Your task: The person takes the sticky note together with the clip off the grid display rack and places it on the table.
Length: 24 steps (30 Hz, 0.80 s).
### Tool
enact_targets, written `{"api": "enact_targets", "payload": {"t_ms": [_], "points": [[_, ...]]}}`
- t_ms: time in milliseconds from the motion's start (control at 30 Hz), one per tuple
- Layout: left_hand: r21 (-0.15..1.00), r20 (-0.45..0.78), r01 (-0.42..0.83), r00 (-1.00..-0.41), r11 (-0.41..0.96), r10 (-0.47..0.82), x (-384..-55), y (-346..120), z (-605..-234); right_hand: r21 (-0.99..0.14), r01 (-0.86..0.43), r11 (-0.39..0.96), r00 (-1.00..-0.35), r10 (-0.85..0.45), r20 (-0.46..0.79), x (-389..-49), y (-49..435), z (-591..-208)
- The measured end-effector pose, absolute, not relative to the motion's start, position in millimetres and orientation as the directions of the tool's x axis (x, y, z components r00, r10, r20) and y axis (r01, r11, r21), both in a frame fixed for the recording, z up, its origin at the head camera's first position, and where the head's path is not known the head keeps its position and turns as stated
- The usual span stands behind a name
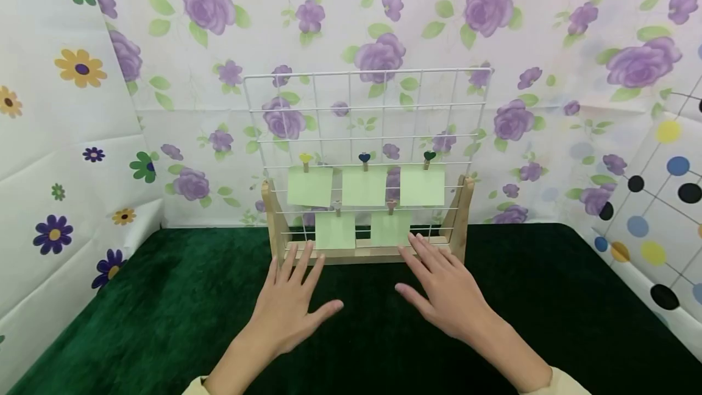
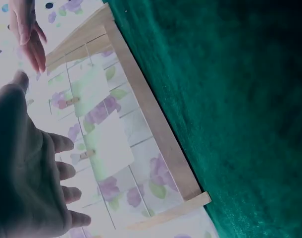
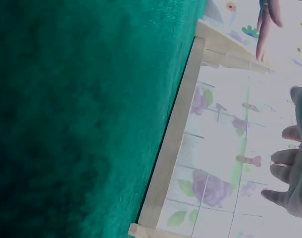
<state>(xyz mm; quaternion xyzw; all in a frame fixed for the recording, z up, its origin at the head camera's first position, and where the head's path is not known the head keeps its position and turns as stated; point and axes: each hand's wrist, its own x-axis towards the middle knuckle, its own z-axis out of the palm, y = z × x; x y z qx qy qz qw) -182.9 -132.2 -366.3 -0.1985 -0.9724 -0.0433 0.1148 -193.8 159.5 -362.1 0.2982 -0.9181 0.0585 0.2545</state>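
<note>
Wire rack (image 1: 367,138) stands on green cloth (image 1: 362,340) before floral backdrop (image 1: 340,29).

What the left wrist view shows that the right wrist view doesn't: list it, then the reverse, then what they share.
Only the left wrist view: the polka-dot backdrop, at the upper left. Only the right wrist view: the daisy-print backdrop, at the upper right. Both: left hand, right hand, wooden base rail, small wooden clothespins and plush green tablecloth.
</note>
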Motion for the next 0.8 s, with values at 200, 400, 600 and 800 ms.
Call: {"api": "enact_targets", "payload": {"t_ms": [200,400,600,800], "points": [[0.248,0.22,0.404,-0.908,0.88,0.355,-194.2,-141.6,-363.8,-0.116,-0.667,0.736,-0.573,-0.407,0.711,-204.7,153.5,-355.0],[0.397,0.328,0.393,-0.905,0.829,0.272,-204.3,-151.3,-357.7,-0.304,-0.676,0.671,-0.642,-0.334,0.69,-213.9,143.1,-342.3],[0.546,0.406,0.41,-0.892,0.73,0.197,-213.4,-155.8,-339.5,-0.476,-0.667,0.573,-0.714,-0.308,0.629,-225.3,131.3,-321.9],[0.658,0.396,0.379,-0.909,0.651,0.129,-225.0,-160.1,-315.0,-0.578,-0.648,0.496,-0.753,-0.309,0.581,-238.2,112.4,-294.3]]}}
